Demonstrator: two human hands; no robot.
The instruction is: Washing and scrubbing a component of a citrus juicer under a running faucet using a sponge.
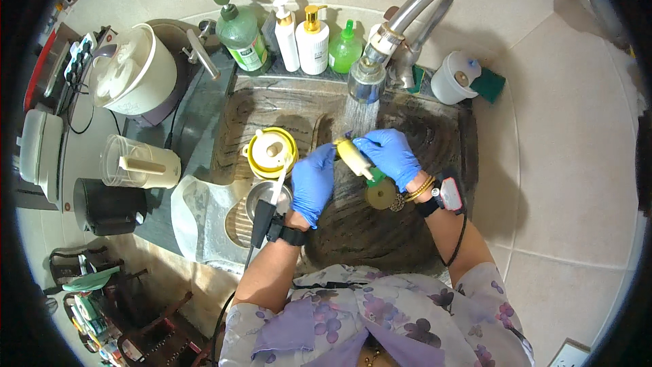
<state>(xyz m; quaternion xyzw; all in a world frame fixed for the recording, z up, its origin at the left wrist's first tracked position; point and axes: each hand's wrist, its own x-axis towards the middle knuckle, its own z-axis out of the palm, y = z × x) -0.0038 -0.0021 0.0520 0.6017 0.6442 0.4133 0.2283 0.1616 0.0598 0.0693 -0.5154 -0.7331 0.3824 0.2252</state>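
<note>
Both my hands wear blue gloves over the sink (319, 83). My left hand (314, 183) is closed, its fingertips pinching the upper end of a small yellow-and-cream tapered piece (352, 158); its exact kind does not show. My right hand (390, 155) curls its fingers against the other side of that piece. Water runs from the faucet (367, 81) just above and behind the piece. Beneath my right hand a bit of green (375, 176) shows by the round drain (380, 194); part of it is hidden.
Left of my left hand stand a yellow-rimmed cup with a cream part (272, 151) and a metal bowl (261, 197). Pump bottles (313, 44) line the back edge. A clear pitcher (149, 166) and a white pot (139, 75) are at left; a white canister (451, 78) is at right.
</note>
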